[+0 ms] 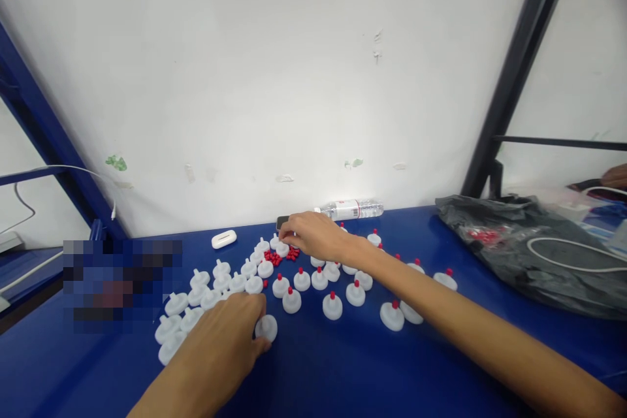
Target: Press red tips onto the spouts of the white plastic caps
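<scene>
White disc (267,328): one, pinched by left hand (229,333); right hand (314,232) curled, hold unclear

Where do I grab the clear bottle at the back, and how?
I'd grip the bottle round its middle, at the label, coming from above. It lies on its side, long and round, close to the wall, and the right hand is near its neck end.

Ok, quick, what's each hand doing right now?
Left hand: closed on a white round piece.
Right hand: fingers bent by the loose red pieces; can't tell whether it grips anything.
</scene>
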Tool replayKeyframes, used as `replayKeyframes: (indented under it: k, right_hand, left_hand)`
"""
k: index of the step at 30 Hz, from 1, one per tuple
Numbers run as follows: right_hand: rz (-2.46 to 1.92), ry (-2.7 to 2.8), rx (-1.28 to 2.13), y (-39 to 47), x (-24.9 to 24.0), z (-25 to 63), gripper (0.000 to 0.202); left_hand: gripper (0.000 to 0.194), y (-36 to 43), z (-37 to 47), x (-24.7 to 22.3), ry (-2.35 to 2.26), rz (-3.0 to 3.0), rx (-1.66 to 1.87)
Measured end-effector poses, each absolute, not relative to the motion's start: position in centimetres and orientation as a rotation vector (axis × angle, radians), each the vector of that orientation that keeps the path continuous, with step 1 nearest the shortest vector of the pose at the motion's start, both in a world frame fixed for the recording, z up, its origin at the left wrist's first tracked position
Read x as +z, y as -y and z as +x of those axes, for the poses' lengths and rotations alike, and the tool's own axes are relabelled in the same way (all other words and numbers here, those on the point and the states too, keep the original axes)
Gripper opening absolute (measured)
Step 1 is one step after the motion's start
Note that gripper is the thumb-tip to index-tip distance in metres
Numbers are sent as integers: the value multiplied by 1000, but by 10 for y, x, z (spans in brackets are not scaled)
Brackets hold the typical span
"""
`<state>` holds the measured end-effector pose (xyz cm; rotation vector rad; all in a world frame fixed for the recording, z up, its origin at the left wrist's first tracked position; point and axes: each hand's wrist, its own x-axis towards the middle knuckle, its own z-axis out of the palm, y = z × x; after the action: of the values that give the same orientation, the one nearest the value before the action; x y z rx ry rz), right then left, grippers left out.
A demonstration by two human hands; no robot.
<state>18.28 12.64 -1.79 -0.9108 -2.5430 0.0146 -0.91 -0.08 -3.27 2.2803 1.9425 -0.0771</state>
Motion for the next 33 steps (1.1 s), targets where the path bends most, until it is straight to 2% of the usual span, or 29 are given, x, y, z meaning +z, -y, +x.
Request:
replayKeyframes:
  k: [4, 8, 10, 21, 29, 33]
  right_hand:
    - [-719, 2458, 492, -117, -5, 183, 9]
    - [-472, 2395, 1065, -105, 7, 183, 24]
    - [-428, 2358, 1204, -99, 9, 181, 28]
    - [-448, 2292, 1149, -94, 9, 176, 26]
    - [-500, 2258, 1077, -95, 9, 176, 11]
    - [-473, 2237, 1044, -96, 11, 178, 13]
  left_hand:
    - [32, -3, -10, -20, -1949, 2335, 102]
    - [36, -8, -16, -4, -1993, 2326, 137]
    - [35, -10, -18, 0, -2018, 2352, 158]
    - [37, -6, -15, 0, -2002, 2441, 299]
    - [33, -4, -17, 1, -2069, 2421, 332]
    - [32, -4, -18, 2, -2091, 2400, 383]
